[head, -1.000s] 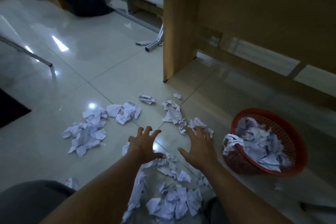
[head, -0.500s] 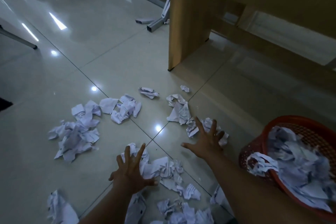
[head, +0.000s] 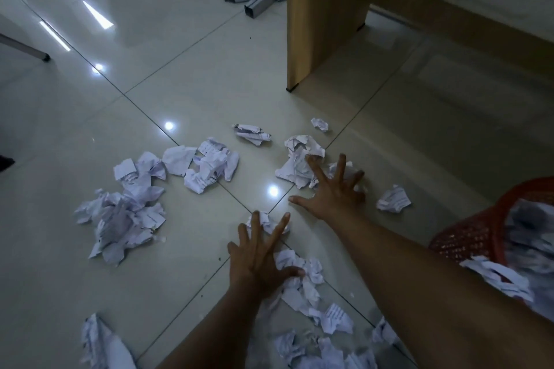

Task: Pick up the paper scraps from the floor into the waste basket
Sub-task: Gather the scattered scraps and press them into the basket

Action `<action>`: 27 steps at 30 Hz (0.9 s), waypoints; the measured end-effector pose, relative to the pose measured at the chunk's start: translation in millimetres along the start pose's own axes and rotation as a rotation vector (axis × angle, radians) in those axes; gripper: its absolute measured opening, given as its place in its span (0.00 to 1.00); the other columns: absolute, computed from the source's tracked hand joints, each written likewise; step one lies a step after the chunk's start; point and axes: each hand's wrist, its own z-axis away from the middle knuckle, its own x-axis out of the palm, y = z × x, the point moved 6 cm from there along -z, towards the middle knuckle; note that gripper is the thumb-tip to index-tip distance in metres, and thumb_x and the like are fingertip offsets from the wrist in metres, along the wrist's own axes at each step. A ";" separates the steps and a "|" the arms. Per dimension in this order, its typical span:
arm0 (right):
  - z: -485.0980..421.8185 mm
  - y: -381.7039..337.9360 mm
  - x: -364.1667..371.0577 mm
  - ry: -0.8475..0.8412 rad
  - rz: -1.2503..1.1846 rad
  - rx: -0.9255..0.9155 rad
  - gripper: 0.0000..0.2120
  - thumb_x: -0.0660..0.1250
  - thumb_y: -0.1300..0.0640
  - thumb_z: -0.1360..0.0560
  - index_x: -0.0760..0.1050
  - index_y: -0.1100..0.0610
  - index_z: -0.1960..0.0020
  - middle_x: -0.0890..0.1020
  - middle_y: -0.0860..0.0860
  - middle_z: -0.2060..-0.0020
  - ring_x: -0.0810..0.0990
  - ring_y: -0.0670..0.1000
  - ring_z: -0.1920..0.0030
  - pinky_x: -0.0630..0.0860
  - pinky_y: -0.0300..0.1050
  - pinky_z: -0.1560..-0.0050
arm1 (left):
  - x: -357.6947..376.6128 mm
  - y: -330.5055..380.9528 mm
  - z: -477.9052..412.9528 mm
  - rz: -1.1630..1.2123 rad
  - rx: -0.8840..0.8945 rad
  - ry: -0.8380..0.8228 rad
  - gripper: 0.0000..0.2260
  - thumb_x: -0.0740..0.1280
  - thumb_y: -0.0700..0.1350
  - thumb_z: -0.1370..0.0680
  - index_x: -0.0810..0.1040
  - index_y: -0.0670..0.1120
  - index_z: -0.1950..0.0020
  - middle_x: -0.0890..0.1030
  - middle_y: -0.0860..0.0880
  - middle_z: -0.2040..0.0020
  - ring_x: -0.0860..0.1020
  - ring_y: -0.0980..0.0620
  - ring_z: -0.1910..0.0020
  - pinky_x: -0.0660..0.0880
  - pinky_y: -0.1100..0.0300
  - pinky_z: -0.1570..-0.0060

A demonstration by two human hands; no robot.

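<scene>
I see crumpled white paper scraps (head: pixel 120 219) scattered in clusters across the floor (head: pixel 180 39). At right, the red mesh waste basket (head: pixel 467 240) seems partly filled.

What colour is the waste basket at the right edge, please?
The waste basket is red, with a fine mesh wall; only the head view shows it.

Two hands (head: pixel 257 263) (head: pixel 332 195); one basket (head: pixel 467 237); scraps (head: pixel 209 168) beyond counting.

My left hand (head: pixel 254 266) and my right hand (head: pixel 332 198) are both bare. My fingers (head: pixel 341 168) are long and thin. A small nail shows at the tip of one left finger. My left arm (head: pixel 215 326) and my right arm (head: pixel 419 272) are bare too, right down to the edge. The right arm looks thicker.
</scene>
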 end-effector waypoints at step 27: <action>62.9 34.1 -20.6 0.321 -0.129 -0.142 0.11 0.67 0.58 0.25 0.77 0.53 0.44 0.71 0.55 0.40 0.71 0.60 0.41 0.68 0.52 0.44 | 7.8 10.4 40.3 0.418 0.270 0.103 0.15 0.59 0.58 0.21 0.72 0.51 0.40 0.66 0.49 0.41 0.71 0.50 0.49 0.74 0.59 0.56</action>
